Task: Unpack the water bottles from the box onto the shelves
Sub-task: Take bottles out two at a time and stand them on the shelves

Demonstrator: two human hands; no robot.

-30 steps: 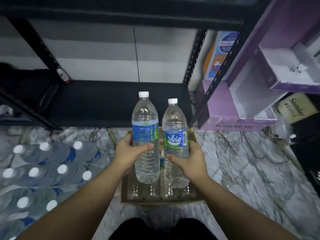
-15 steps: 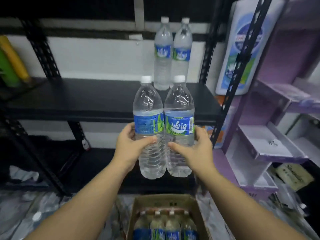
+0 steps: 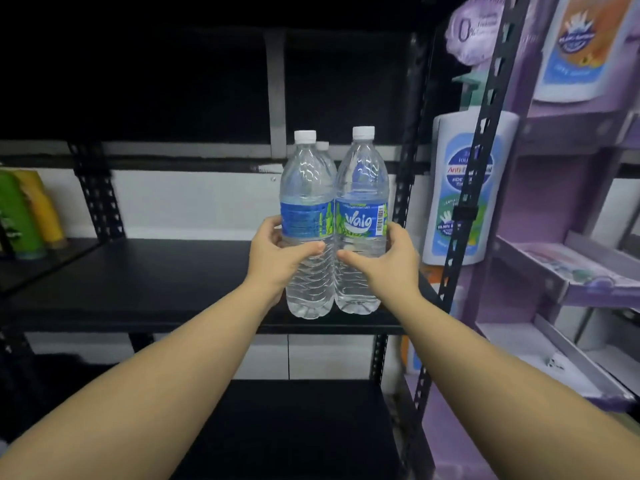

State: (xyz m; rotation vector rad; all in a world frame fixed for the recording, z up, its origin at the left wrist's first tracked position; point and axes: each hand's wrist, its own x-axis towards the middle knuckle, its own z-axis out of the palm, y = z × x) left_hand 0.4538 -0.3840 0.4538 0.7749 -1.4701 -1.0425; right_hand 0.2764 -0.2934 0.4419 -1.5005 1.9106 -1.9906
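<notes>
Head view of two clear water bottles held upright and side by side at the front of a black shelf (image 3: 145, 282). The left hand (image 3: 277, 258) wraps around the left bottle (image 3: 306, 230) just below its blue label, thumb across the front and fingers curled behind. The right hand (image 3: 388, 261) grips the right bottle (image 3: 362, 223) in the same way — thumb on the front face, fingers around the far side. The right bottle's label reads "Waig" with a barcode at its edge; the two bottles touch along their sides. Both carry white caps. Their bases show against the front part of the shelf board; whether they rest on it or hang just above it cannot be told. The white cap of a third bottle (image 3: 322, 145) shows directly behind the left one, farther back on the same shelf.

The shelf belongs to a black metal rack with perforated uprights (image 3: 403, 202); a lower black shelf (image 3: 294, 427) lies beneath. At the far left stand a green and a yellow container (image 3: 20, 216). To the right, beyond the rack — a large white pump bottle (image 3: 446, 202) with a blue label, then purple display shelving (image 3: 568, 271).
</notes>
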